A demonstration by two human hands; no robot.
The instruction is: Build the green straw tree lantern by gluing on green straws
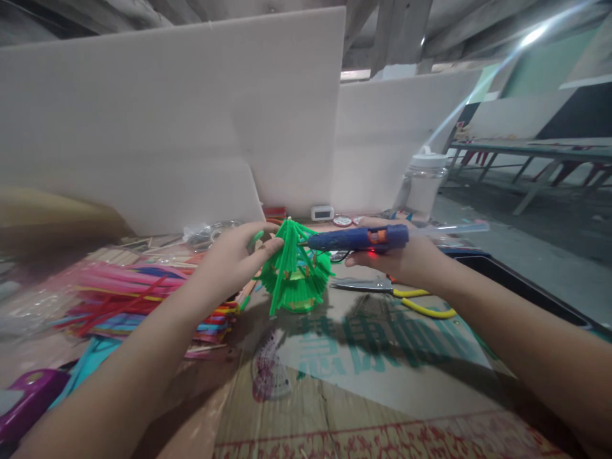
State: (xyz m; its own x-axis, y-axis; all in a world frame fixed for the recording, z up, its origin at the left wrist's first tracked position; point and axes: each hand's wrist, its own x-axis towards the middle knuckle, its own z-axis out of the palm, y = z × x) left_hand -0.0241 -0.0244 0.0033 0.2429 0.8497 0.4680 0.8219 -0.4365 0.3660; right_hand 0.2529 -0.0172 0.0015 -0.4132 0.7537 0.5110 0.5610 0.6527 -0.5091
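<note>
A green pipe-cleaner structure with a pointed top and a wider ribbed base stands on the printed cardboard. My left hand pinches green strands at its upper left side. In my right hand is a blue glue gun, a red light glowing beneath it. Its nozzle points left, at the upper part of the green structure; whether it touches is too small to tell. A clear glue stick sticks out of the gun's back end.
Yellow-handled scissors lie under my right hand. Colourful pipe cleaners are heaped at left, a purple tool nearer. A protractor lies in front, a lidded jar behind, beside white boards.
</note>
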